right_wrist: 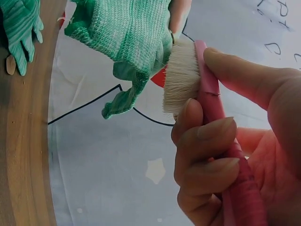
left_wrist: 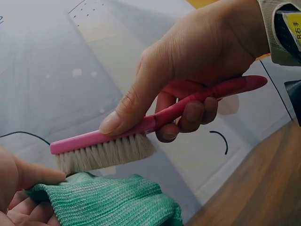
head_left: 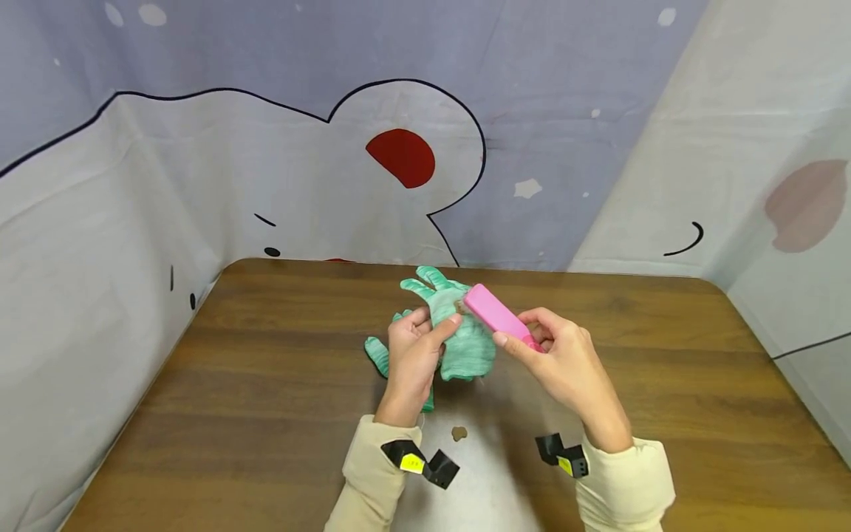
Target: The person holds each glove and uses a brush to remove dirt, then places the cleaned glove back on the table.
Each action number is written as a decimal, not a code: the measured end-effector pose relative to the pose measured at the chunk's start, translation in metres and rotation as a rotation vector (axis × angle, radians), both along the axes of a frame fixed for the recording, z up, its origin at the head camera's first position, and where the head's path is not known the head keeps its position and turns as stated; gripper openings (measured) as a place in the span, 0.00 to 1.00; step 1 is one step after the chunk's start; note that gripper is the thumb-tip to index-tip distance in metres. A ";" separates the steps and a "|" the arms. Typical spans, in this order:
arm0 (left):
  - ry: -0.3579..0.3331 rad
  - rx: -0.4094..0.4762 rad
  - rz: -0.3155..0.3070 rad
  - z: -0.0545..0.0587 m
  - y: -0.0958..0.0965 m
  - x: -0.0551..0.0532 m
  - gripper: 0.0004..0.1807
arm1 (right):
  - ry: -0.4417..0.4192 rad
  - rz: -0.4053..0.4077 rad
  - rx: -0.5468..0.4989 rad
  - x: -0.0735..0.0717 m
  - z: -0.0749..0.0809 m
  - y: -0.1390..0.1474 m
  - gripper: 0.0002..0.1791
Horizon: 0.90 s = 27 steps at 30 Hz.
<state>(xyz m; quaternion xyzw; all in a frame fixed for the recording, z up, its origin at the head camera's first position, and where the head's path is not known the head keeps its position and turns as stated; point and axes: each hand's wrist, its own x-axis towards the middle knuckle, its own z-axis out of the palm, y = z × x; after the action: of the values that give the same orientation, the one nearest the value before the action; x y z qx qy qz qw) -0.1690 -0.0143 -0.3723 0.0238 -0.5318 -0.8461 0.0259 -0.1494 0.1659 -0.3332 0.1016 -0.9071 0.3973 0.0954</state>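
The left hand point(head_left: 412, 351) has its grip clamped on a green glove point(head_left: 468, 351), raised above the bench point(head_left: 266, 355); the right hand point(head_left: 575, 362) has its grip wrapped round a pink brush point(head_left: 495, 310), bristles at the glove. The knit glove looks light, soft and floppy, best pinched at the palm; the brush seems light and stiff, best taken by its handle. Characters on the yellow label point(left_wrist: 295, 23) and the backdrop point(head_left: 545, 133) are too unclear to read

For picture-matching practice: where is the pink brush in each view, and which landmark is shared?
Head: pink brush, right of and below centre.
Left wrist: pink brush, across the middle.
Right wrist: pink brush, right of centre.
Shared landmark: held green glove beside it.
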 end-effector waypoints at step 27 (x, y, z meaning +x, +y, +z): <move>0.025 -0.082 -0.040 -0.001 -0.005 -0.001 0.12 | -0.007 0.006 -0.160 0.004 0.007 0.005 0.16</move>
<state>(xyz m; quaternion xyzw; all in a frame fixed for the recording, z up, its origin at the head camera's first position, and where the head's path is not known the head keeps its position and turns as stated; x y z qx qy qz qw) -0.1699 -0.0190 -0.3732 0.0015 -0.5659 -0.8243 0.0164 -0.1450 0.1711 -0.3260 0.0948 -0.8726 0.4689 0.0989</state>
